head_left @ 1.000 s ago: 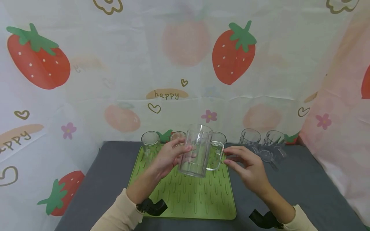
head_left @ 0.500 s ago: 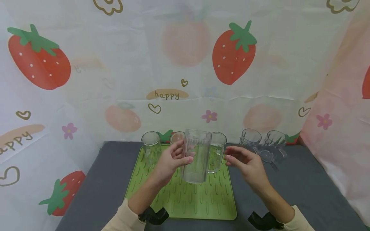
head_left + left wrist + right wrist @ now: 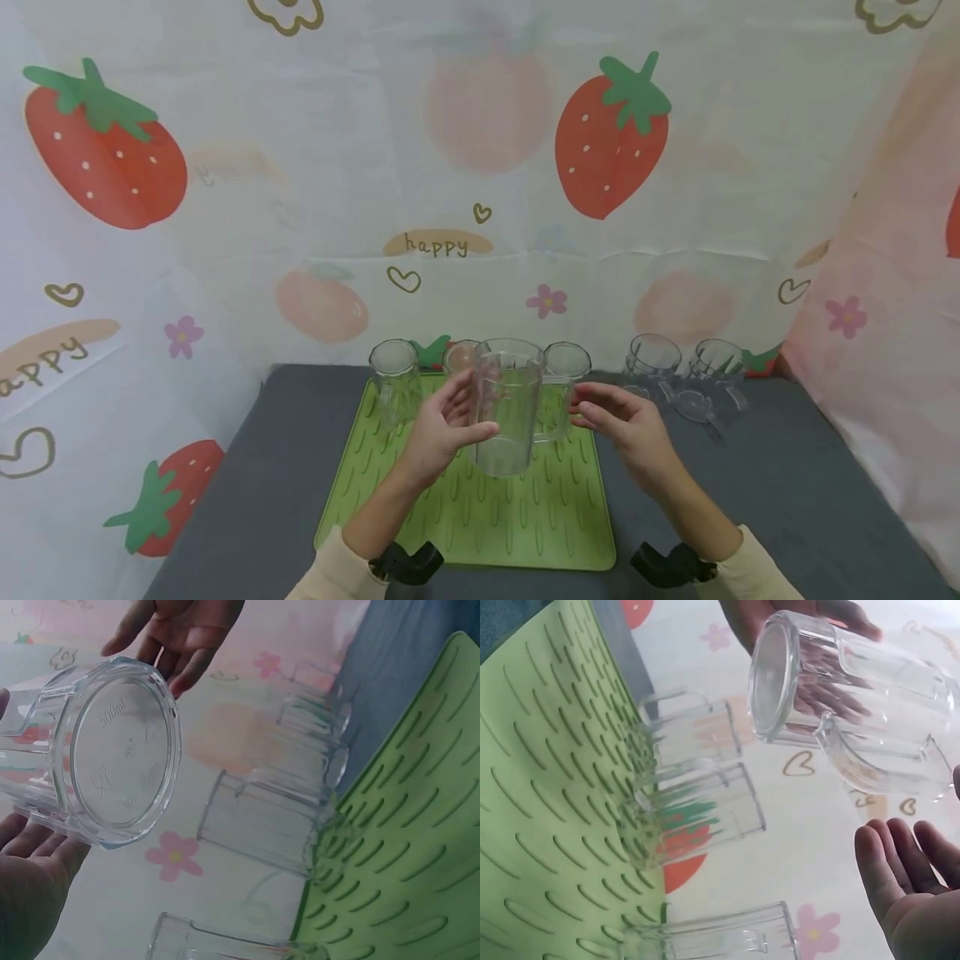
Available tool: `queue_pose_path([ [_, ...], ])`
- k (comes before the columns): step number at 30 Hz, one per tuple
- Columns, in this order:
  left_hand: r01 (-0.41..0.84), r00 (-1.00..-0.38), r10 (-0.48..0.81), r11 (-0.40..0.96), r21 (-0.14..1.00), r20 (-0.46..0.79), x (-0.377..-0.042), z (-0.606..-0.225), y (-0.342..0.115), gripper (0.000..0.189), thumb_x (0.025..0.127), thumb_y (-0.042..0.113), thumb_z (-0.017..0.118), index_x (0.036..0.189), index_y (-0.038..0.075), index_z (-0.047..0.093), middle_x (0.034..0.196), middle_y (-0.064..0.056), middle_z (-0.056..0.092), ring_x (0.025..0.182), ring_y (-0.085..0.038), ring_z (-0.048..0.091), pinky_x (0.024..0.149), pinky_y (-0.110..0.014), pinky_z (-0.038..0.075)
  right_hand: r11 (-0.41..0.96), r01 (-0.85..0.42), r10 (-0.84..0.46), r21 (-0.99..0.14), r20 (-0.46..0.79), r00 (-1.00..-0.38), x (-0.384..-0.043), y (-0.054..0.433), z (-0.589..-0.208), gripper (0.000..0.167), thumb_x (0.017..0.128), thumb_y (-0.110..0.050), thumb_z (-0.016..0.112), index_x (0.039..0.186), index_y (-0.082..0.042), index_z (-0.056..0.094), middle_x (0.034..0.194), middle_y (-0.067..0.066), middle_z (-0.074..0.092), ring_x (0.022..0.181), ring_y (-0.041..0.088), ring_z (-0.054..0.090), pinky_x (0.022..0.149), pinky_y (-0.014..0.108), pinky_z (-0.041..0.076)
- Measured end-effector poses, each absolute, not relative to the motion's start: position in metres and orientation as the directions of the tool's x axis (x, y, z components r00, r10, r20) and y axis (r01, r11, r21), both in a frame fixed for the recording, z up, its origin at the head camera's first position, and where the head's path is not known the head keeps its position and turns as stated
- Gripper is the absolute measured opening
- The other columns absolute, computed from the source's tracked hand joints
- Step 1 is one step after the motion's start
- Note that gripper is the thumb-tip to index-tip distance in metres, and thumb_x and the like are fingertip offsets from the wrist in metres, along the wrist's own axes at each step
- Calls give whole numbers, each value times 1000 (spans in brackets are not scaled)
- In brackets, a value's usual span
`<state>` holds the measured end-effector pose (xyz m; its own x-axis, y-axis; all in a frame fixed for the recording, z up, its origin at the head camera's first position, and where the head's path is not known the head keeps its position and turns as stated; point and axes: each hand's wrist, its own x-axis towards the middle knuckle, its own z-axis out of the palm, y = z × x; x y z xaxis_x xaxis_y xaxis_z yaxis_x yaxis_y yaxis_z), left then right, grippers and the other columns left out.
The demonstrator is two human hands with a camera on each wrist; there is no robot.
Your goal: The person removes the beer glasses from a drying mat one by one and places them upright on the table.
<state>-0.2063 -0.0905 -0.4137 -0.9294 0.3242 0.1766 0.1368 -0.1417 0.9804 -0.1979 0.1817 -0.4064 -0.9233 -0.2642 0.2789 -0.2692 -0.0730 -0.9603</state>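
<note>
My left hand [image 3: 442, 429] holds a clear mug [image 3: 510, 408] around its body above the green mat, thumb in front and fingers reaching behind. The mug stands nearly upright in the air, its handle on the right. Raised lettering with "500ml" shows on the mug base [image 3: 120, 750] in the left wrist view. Beside the handle my right hand [image 3: 626, 421] has loosely bent fingers. In the right wrist view a gap separates those fingers [image 3: 889, 862] from the mug handle [image 3: 877, 772].
A ribbed green mat [image 3: 487, 533] lies on a dark grey table [image 3: 720, 500]. Along its back edge stand a left mug [image 3: 395, 387], a middle mug [image 3: 459, 357] and a right mug [image 3: 567, 360]. More clear mugs [image 3: 716, 367] stand at the back right, before a printed cloth [image 3: 480, 183].
The mug has come down slightly, straightened from a tilt and turned, so its handle shows narrower. My left thumb sits lower on it. My right hand has shifted slightly left.
</note>
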Motion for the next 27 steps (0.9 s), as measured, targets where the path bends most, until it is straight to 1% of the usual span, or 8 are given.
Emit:
queue_pose_path([
  [3,162,-924,326,-140,977,200,-207,-417,-92,93,81,17,80,153,-2,24,155,-25,32,144,-38,33,112,-29,38,-104,-268,-287,-958,287,-914,-201,181,-409,37,98,-6,57,126,17,51,108,-5,69,100,8,68,88,26,57],
  [6,168,-920,333,-140,976,206,-207,-419,-92,95,81,18,80,153,-3,22,156,-25,30,145,-38,31,110,-23,39,-125,-262,-290,-957,288,-913,-203,180,-411,30,97,-5,57,124,9,57,107,-7,68,99,7,68,87,26,57],
  [7,169,-920,334,-139,976,207,-207,-419,-92,96,81,19,81,153,-3,22,156,-25,29,146,-37,30,110,-22,39,-130,-259,-288,-957,286,-914,-203,180,-412,28,97,-5,57,123,6,59,106,-8,68,98,7,67,87,26,57],
  [11,173,-923,327,-125,977,205,-207,-419,-91,94,81,16,80,153,-3,23,157,-24,27,146,-36,28,112,-26,37,-147,-251,-286,-957,284,-915,-202,177,-412,24,97,-5,58,121,-5,63,106,-9,69,98,5,67,87,25,57],
  [15,175,-926,318,-109,978,201,-207,-419,-91,92,81,14,79,153,-2,24,158,-22,27,147,-34,28,114,-30,35,-170,-257,-280,-951,296,-913,-202,174,-411,24,97,-5,58,120,-6,64,104,-8,71,98,6,68,85,23,57],
  [19,179,-925,321,-109,978,205,-208,-419,-90,92,81,15,80,153,-1,24,157,-23,28,146,-35,29,113,-32,37,-193,-259,-276,-946,306,-911,-201,173,-410,24,96,-4,59,119,-6,64,104,-8,71,98,6,68,83,21,56],
  [27,175,-923,325,-127,976,207,-207,-419,-89,93,79,15,81,152,1,27,155,-22,34,145,-34,33,111,-25,40,-182,-248,-277,-952,292,-916,-202,173,-413,26,95,-3,60,120,-7,65,103,-9,72,96,6,68,81,22,57],
])
